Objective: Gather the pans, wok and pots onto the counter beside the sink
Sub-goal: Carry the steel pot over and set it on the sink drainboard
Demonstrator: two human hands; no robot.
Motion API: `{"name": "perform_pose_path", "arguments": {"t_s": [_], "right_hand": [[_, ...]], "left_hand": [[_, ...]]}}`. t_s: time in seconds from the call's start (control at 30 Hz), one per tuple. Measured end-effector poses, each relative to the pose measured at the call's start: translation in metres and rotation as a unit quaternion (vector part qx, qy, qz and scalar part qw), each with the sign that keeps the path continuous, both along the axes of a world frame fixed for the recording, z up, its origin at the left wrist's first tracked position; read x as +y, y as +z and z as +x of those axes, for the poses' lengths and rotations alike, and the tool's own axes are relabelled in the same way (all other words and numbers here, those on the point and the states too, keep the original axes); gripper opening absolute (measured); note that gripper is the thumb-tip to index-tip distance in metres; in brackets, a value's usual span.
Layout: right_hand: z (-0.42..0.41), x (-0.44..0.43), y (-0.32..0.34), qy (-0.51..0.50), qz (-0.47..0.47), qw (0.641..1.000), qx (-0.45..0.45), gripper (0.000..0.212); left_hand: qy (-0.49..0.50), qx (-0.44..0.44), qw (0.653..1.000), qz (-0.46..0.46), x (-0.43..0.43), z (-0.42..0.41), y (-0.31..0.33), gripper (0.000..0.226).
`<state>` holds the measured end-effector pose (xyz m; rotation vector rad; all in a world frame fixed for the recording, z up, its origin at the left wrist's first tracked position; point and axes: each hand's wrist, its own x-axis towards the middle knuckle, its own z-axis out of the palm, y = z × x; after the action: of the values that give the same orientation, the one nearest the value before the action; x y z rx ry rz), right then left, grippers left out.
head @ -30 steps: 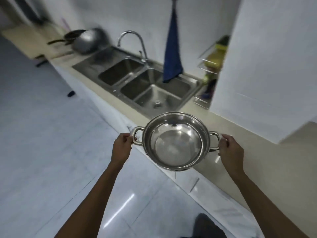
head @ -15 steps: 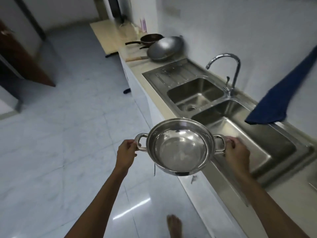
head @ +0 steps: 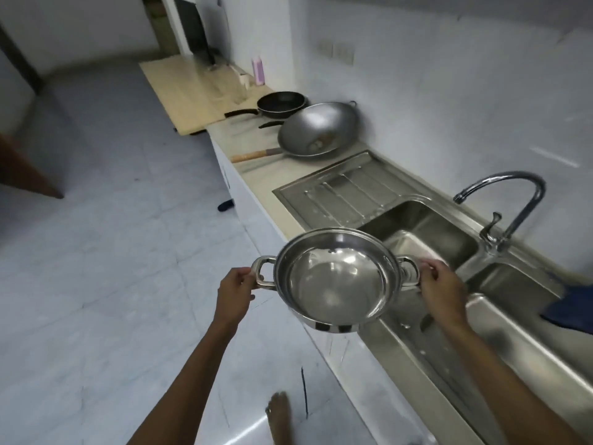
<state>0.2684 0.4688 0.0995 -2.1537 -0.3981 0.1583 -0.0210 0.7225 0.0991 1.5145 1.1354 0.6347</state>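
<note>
pot (head: 337, 279): held level, just beside sink (head: 426, 232) front edge | left hand (head: 233, 292), right hand (head: 441, 285): fingers wrapped on pot handles | wok (head: 317, 130), pan (head: 280, 105): on desk (head: 256, 168) beyond sink

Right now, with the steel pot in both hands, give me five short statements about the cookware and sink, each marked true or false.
1. The left hand and right hand each hold a side handle of the stainless steel pot. True.
2. The pot rests on the drainboard. False: it is carried in the air, in front of the sink basin.
3. The wok sits on the counter beyond the drainboard. True.
4. The black frying pan lies inside the sink. False: it sits on the counter, behind the wok.
5. The pot holds food. False: it looks empty and shiny inside.
</note>
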Motion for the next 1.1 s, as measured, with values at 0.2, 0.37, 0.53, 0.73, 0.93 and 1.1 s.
{"name": "perform_pose_path", "arguments": {"t_s": [0.2,0.37,0.53,0.73,0.93,1.1], "right_hand": [[0.048,0.096,0.000,-0.073,-0.018,0.997,-0.007,0.025],[0.099,0.146,-0.001,-0.143,-0.025,0.989,-0.006,0.028],[0.168,0.184,-0.015,-0.194,-0.025,0.981,-0.010,0.031],[0.255,0.225,-0.028,-0.254,-0.072,0.964,0.017,0.027],[0.317,0.240,-0.043,-0.328,0.004,0.935,0.133,0.031],[0.348,0.238,-0.050,-0.377,0.044,0.913,0.146,0.033]], "left_hand": [[-0.085,0.021,0.996,-0.010,0.135,0.084,-0.011,0.006],[-0.149,0.023,0.988,-0.032,0.218,0.173,-0.017,0.015],[-0.212,0.015,0.976,-0.056,0.278,0.271,-0.029,0.008],[-0.256,0.039,0.961,-0.094,0.328,0.369,-0.044,0.010],[-0.226,0.008,0.959,-0.170,0.335,0.458,-0.050,0.017],[-0.266,-0.001,0.941,-0.209,0.337,0.505,-0.067,0.026]]}}
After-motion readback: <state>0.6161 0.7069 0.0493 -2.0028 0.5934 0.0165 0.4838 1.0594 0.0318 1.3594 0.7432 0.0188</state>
